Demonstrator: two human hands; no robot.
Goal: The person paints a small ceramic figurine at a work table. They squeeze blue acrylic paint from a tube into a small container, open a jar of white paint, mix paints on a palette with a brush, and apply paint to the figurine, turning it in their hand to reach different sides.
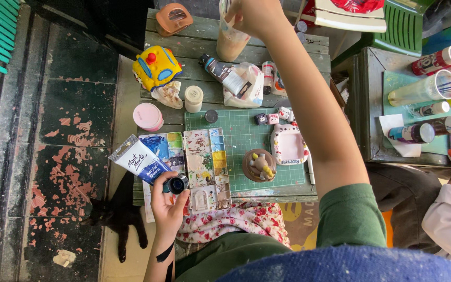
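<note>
Gripping a blue-and-white paint tube at its black cap end, the left hand is closed around it just beside the stained paint palette, the tube's flat crimped end angled up and away over the palette's left half. Right hand, reaching far across the wooden table, is partly cut off by the top edge; its fingers close on something above the murky water cup, but what is hard to make out.
</note>
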